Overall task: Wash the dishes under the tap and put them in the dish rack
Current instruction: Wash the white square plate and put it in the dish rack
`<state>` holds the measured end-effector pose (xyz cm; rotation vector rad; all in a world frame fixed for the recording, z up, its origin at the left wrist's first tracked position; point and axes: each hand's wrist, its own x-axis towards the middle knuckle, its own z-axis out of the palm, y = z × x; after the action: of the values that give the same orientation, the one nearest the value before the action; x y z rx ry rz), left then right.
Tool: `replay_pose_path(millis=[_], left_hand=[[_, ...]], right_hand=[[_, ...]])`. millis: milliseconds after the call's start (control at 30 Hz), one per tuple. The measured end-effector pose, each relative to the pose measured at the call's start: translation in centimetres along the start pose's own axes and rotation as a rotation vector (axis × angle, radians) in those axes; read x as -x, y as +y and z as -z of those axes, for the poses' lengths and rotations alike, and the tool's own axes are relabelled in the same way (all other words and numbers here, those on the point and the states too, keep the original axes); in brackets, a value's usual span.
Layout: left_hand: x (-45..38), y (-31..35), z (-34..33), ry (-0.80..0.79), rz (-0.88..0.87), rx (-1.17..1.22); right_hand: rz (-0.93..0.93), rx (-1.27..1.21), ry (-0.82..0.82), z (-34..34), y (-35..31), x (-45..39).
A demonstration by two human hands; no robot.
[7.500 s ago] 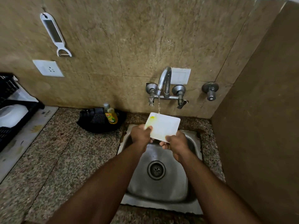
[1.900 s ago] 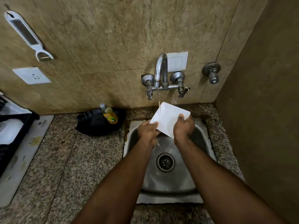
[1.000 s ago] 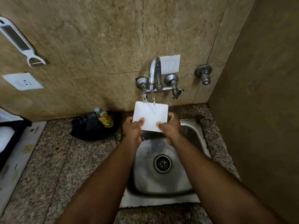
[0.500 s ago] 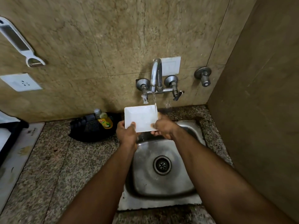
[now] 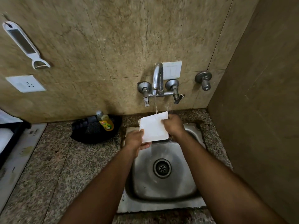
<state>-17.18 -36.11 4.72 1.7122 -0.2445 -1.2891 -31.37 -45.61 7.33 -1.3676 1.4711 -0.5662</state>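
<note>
Square white plate [image 5: 153,128] held over the back of the sink [image 5: 165,189], tilted, its far edge up toward the tap [image 5: 157,78]. Thin stream of water runs from the tap spout and lands on the plate's upper edge; water drips off the low edge into the sink basin.

Left hand [image 5: 135,142] grasps the plate's lower left corner, thumb on top, fingers curled beneath. Right hand [image 5: 174,125] clasps the plate's right edge near the top corner, fingers wrapped over the rim. Both forearms reach in over the sink from the near side.

Drain [image 5: 162,168] sits at the middle of the sink, below the plate. Left of the sink, on the granite counter [image 5: 48,167], a black dish [image 5: 95,130] against the wall with a soap bottle [image 5: 106,122] lying in it. Farther left of the sink, at the frame edge, a black rack [image 5: 9,133] with something white in it; detail unclear. On the wall above and left of the sink: a white peeler [image 5: 24,44] hanging, and a socket [image 5: 25,84] under it. Right of the tap, a separate wall valve [image 5: 203,80].
</note>
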Motion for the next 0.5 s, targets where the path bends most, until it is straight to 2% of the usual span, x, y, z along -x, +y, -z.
replay_pose_path(millis=[100, 167, 267, 367, 500], left_hand=[[0.0, 0.5, -1.0, -0.093, 0.086, -0.044], [0.0, 1.4, -1.9, -0.189, 0.153, 0.103], [0.4, 2.9, -3.5, -0.271, 0.148, 0.389], [0.5, 3.3, -4.3, -0.227, 0.087, 0.419], [0.5, 2.8, -4.3, -0.171, 0.006, 0.316]], right_hand=[[0.315, 0.379, 0.111, 1.3, -0.4, 3.0], [0.503, 0.673, 0.174, 1.7, 0.0, 4.9], [0.653, 0.936, 0.086, 1.6, 1.0, 6.9], [0.676, 1.016, 0.022, 1.5, 2.6, 7.9], [0.612, 0.882, -0.017, 1.3, 4.0, 8.5]])
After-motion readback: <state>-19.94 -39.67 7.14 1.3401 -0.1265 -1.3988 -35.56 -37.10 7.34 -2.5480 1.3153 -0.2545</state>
